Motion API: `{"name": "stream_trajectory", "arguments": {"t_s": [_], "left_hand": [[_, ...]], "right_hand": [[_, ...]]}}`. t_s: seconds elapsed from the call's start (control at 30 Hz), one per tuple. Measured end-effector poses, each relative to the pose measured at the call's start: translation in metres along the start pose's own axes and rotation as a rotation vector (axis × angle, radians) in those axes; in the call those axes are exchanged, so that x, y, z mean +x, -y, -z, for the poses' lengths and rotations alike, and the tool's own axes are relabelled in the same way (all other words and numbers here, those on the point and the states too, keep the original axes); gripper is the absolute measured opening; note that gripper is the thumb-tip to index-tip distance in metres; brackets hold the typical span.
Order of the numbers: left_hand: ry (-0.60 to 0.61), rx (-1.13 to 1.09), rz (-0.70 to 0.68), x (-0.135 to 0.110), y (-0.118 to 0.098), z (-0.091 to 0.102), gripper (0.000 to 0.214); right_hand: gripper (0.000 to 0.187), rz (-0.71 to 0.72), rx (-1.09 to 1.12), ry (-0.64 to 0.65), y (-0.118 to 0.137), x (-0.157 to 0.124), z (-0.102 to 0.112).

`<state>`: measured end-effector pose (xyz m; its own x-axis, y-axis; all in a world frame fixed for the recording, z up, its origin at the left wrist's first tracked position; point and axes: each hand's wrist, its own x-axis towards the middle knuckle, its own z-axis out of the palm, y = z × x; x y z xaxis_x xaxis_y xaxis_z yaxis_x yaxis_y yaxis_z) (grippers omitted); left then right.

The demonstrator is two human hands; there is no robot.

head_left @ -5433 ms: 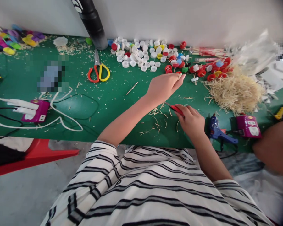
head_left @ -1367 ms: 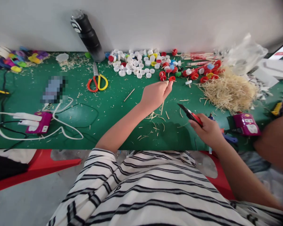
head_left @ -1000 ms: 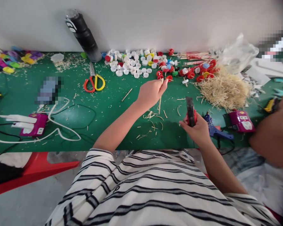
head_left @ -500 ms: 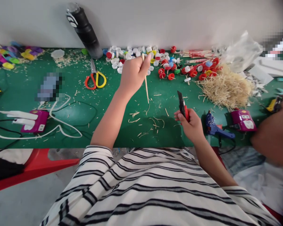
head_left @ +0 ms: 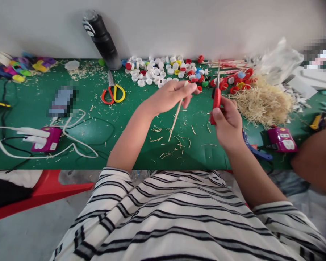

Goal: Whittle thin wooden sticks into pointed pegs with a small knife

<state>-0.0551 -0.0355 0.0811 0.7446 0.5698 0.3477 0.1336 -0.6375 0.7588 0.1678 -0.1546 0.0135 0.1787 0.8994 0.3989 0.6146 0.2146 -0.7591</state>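
My left hand (head_left: 171,95) pinches the top of a thin wooden stick (head_left: 175,119), which slants down toward the green table (head_left: 103,119). My right hand (head_left: 228,121) is closed round a red utility knife (head_left: 216,99), its blade pointing up and away from me. Both hands hover above the table, a short gap between them. Wood shavings (head_left: 174,139) lie scattered under them. Beyond my hands lies a spread of white, red and yellow bottle caps (head_left: 160,70).
Red and yellow scissors (head_left: 113,92) and a black bottle (head_left: 101,34) stand at the back. A heap of wood shavings (head_left: 263,103), a blue glue gun (head_left: 256,152) and a purple box (head_left: 282,139) lie right. Another person's arm (head_left: 315,159) is at the right edge. White cables (head_left: 43,145) lie left.
My left hand came back down and toward me with the stick. My right hand rose and moved away from me with the knife, closing on the left hand.
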Motion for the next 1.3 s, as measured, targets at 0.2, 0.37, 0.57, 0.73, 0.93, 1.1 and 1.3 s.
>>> {"name": "stream_trajectory", "arguments": {"t_s": [0.2, 0.37, 0.57, 0.73, 0.93, 1.1, 1.3], "left_hand": [[0.025, -0.191, 0.016, 0.000, -0.011, -0.027, 0.065], [-0.272, -0.226, 0.153, 0.009, 0.001, -0.026, 0.072], [-0.622, -0.304, 0.080, 0.006, 0.016, 0.023, 0.060], [-0.820, -0.508, -0.008, -0.003, 0.022, 0.054, 0.061], [-0.804, -0.483, 0.021, -0.009, 0.019, 0.067, 0.066], [-0.763, -0.455, -0.017, -0.006, 0.023, 0.063, 0.070], [-0.787, -0.475, -0.044, -0.003, 0.030, 0.056, 0.069]], "right_hand": [[0.050, 0.250, -0.217, -0.090, 0.020, 0.023, -0.033], [0.068, 0.309, -0.327, -0.059, 0.048, 0.016, -0.045], [0.076, 0.493, -0.409, 0.332, 0.076, -0.061, -0.060], [0.075, 0.743, -0.493, 0.702, 0.064, -0.129, -0.106], [0.085, 0.520, -0.608, 0.641, 0.020, -0.091, -0.090], [0.079, 0.441, -0.761, 0.571, -0.017, -0.045, -0.058], [0.071, 0.397, -0.842, 0.471, -0.027, -0.025, -0.032]]}}
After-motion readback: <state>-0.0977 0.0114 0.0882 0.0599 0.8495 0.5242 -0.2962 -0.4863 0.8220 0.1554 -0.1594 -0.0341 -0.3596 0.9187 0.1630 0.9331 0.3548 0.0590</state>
